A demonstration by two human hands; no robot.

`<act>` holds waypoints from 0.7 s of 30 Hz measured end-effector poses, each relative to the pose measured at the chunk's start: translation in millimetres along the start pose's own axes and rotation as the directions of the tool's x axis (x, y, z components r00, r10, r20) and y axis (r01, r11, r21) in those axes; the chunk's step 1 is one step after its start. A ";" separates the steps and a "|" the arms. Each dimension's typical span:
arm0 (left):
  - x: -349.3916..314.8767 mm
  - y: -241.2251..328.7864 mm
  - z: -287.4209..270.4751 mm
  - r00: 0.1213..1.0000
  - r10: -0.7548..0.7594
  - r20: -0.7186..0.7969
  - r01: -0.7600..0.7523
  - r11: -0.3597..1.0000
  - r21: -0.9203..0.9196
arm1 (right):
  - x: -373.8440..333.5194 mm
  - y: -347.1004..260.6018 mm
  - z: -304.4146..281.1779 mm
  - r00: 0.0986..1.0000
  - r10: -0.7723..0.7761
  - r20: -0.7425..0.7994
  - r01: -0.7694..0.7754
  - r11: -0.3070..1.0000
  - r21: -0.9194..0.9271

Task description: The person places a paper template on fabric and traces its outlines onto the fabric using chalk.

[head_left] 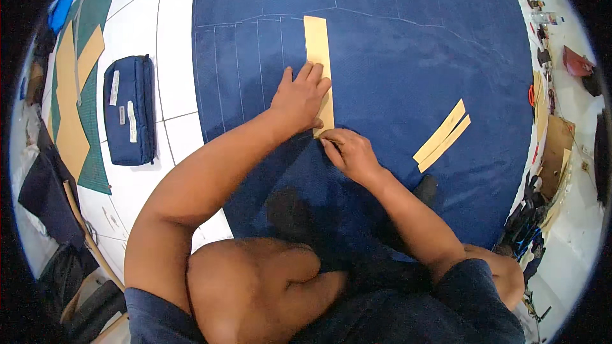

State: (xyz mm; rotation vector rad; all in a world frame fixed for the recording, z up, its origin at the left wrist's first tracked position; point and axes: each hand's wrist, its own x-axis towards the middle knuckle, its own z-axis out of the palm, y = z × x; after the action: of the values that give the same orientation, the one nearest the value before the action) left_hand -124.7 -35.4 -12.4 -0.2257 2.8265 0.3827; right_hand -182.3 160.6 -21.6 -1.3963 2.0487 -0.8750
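Observation:
A long tan paper pattern strip (pixel 315 39) lies on a wide sheet of navy blue fabric (pixel 408 64). My left hand (pixel 299 97) presses it flat, fingers apart across its middle. At the strip's near end, my right hand (pixel 350 156) has its thumb and fingers pinched together against the cloth; what they hold, if anything, is too small to name. Thin pale lines run across the fabric's far part, and several run lengthwise left of the strip. Two shorter tan pattern strips (pixel 442 135) rest side by side to the right of my hands.
Left of the fabric, a navy zipped pouch (pixel 129 111) sits on white floor tiles (pixel 175 44). Beyond it, larger tan pattern pieces (pixel 70 134) lie on a green mat (pixel 94 165). Various tools, a plastic bottle (pixel 547 18) and a brown board (pixel 556 153) line the right side.

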 end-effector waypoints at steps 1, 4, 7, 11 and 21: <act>-0.6 -0.3 -0.9 1.000 -0.001 0.001 0.001 1.000 0.000 | 0.0 0.3 -0.3 1.000 0.000 0.001 0.000 1.000 0.001; -2.4 -0.8 -0.9 1.000 0.007 -0.004 -0.007 1.000 0.019 | -0.1 -0.3 -1.0 1.000 -0.012 0.028 0.012 1.000 0.001; -2.5 -1.7 2.1 1.000 0.001 -0.029 -0.001 1.000 0.018 | -2.8 0.6 0.5 1.000 0.007 -0.012 -0.006 1.000 0.026; -0.3 0.7 -0.7 1.000 0.004 -0.020 -0.004 1.000 0.015 | -4.6 0.9 0.2 1.000 -0.012 -0.003 0.012 1.000 0.028; 1.8 2.6 -3.1 1.000 -0.009 0.021 0.008 1.000 0.005 | -3.6 9.0 -15.6 0.997 0.004 -0.072 -0.011 0.995 -0.099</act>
State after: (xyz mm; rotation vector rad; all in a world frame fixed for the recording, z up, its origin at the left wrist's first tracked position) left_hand -127.7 -34.0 -9.4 -0.2310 2.8043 0.3735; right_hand -197.6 169.9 -17.7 -1.4266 2.1774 -0.8418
